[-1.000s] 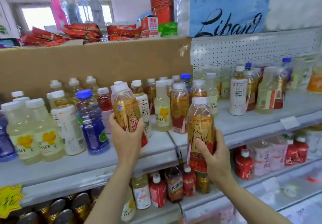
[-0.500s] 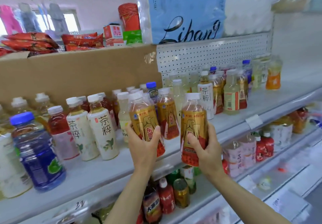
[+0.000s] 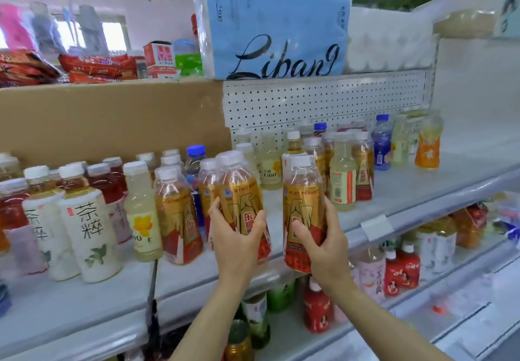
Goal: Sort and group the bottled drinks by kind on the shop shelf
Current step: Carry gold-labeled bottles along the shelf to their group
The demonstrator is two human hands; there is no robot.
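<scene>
Both gold-label bottles have come up and rightward since a second ago; you now hold them side by side over the shelf's front edge.

The shelf carries mixed drinks: white tea bottles left, a matching gold bottle standing just beside your left hand. That hand wraps one gold-label bottle; your right hand grips the other gold-label bottle. Bare shelf lies far right, past the orange bottle.

Two held gold bottles (upright).
</scene>
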